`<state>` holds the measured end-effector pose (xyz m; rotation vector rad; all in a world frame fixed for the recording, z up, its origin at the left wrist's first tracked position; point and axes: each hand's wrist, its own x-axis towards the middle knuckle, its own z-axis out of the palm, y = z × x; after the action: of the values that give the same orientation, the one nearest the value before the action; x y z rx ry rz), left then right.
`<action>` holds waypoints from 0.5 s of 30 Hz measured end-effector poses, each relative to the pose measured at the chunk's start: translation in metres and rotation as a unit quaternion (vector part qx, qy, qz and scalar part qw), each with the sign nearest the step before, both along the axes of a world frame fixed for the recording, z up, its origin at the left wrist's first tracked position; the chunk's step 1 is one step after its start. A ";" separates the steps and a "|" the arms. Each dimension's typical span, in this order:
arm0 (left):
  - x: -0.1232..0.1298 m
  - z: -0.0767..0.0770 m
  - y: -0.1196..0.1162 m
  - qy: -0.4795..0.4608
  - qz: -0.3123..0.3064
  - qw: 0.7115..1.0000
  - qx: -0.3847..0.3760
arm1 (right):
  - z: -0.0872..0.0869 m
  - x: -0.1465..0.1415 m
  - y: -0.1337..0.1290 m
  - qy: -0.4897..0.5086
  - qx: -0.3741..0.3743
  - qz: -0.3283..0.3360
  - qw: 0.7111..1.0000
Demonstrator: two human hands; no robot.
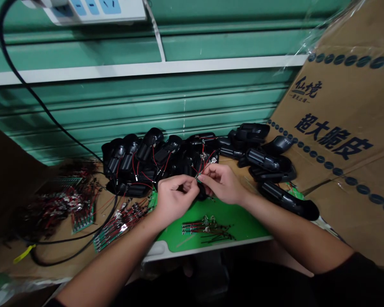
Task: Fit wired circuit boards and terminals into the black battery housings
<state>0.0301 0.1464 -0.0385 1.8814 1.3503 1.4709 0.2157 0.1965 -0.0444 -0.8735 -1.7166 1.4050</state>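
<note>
Left hand (176, 198) and right hand (222, 184) closed in a fingertip pinch on thin red wires (201, 170), tips almost touching, a close grip well suited to strands this fine, just above the green cutting mat (217, 224). On that mat, a small bundle of wired components (208, 229). Left of it, red-wired circuit strips (118, 221). Beyond it, a heap of black plastic housings (147, 157), then a green roller shutter (147, 102).

The left hand (174, 198) and right hand (222, 183) are blocking whatever small part the fingertips (189, 181) are pinching, so I'm not making it out. The power strip (92, 10) is getting cut off up top, the cardboard box (345, 128) is running off the right edge, and the wired boards (64, 204) on the left are blurring out
</note>
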 end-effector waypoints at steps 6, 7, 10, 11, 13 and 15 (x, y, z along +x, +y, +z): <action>-0.002 0.002 0.000 0.031 0.014 0.997 0.063 | 0.005 0.000 -0.002 -0.003 -0.013 -0.002 1.000; -0.003 0.002 0.001 0.019 0.016 0.998 0.057 | 0.006 0.001 -0.002 -0.001 -0.016 0.002 1.000; -0.004 0.001 0.003 -0.018 0.036 0.998 0.056 | 0.011 0.004 0.001 0.001 -0.011 0.003 1.000; -0.005 0.001 0.003 -0.027 0.045 0.997 0.058 | 0.012 0.006 0.002 0.001 -0.001 -0.003 1.000; -0.005 0.000 0.005 -0.044 0.057 0.996 0.055 | 0.014 0.009 0.005 -0.002 0.027 -0.022 0.999; -0.006 -0.001 0.006 -0.058 0.060 0.995 0.047 | 0.016 0.012 0.008 -0.009 0.056 -0.041 0.998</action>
<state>0.0243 0.1520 -0.0397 1.7669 1.3822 1.7038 0.2272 0.2042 -0.0287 -0.8864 -1.7346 1.2383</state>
